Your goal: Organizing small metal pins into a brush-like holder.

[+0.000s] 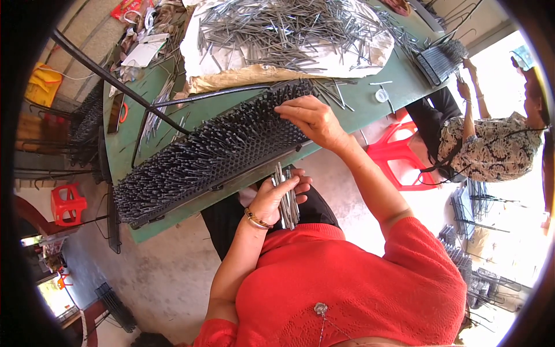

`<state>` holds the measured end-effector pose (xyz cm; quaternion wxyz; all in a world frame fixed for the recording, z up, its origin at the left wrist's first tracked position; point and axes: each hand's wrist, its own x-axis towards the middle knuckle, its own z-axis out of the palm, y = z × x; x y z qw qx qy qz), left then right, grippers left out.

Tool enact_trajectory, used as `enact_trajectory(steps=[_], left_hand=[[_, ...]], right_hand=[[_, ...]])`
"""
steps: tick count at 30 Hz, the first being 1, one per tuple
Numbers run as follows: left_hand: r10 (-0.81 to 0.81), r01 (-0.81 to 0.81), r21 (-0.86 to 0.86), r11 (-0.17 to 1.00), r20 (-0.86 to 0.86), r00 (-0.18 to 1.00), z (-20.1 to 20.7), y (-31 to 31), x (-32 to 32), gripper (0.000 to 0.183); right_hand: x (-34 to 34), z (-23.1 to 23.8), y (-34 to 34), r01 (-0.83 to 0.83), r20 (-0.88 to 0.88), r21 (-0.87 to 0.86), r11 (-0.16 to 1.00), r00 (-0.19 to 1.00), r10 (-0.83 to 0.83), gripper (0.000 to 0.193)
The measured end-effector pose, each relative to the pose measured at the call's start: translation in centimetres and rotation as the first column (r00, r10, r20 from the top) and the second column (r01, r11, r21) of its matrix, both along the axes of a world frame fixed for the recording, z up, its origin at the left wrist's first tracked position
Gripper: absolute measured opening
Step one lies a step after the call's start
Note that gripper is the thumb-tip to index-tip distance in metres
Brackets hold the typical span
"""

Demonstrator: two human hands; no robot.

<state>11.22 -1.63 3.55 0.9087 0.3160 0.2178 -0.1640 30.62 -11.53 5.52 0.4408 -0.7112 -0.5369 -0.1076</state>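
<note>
My left hand [270, 199], with a bracelet at its wrist, is closed round a bundle of thin grey metal rods [287, 209] in front of my lap. My right hand [314, 120] reaches over the right part of a long black rack [257, 155] with rows of honeycomb-like holes. Its thumb and fingertips are pinched together just above the rack; what they hold, if anything, is too small to make out. Dark-tipped rods [167, 173] stand densely packed in the rack's left and far parts, while holes show bare along its near right side.
A large heap of loose rods [283, 34] lies on a pale sack [231, 72] on the green table [358, 107]. A black metal bar [104, 72] crosses at left. Rightward, another person [491, 144] works at a smaller rack [436, 61], near a red stool [393, 153].
</note>
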Motion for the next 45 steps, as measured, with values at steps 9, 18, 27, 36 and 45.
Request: enact_trajectory(steps=[9, 18, 27, 36, 45], left_hand=[[0.034, -0.034, 0.038, 0.999, 0.023, 0.999, 0.1, 0.1, 0.1, 0.029], [0.034, -0.037, 0.033, 0.999, 0.060, 0.998, 1.1, 0.6, 0.9, 0.034], [0.020, -0.020, 0.008, 1.000, 0.063, 0.998, 0.7, -0.1, 0.5, 0.034], [0.023, -0.017, -0.057, 0.998, 0.096, 0.995, 0.5, -0.2, 0.2, 0.031], [0.161, -0.144, -0.104, 0.984, 0.174, 0.972, 2.3, 1.1, 1.0, 0.032]], right_hand=[[0.0, 0.2, -0.5, 0.068, 0.113, -0.027, 0.997, 0.991, -0.065, 0.029], [-0.4, -0.3, -0.6, 0.247, 0.101, -0.021, 0.969, 0.964, -0.244, 0.019], [-0.8, 0.4, -0.5, 0.277, 0.144, -0.118, 0.954, 0.955, -0.259, 0.011], [-0.5, 0.2, 0.4, 0.293, 0.160, -0.138, 0.946, 0.949, -0.270, 0.012], [-0.6, 1.7, 0.7, 0.443, -0.290, 0.109, 0.890, 0.871, -0.398, 0.011]])
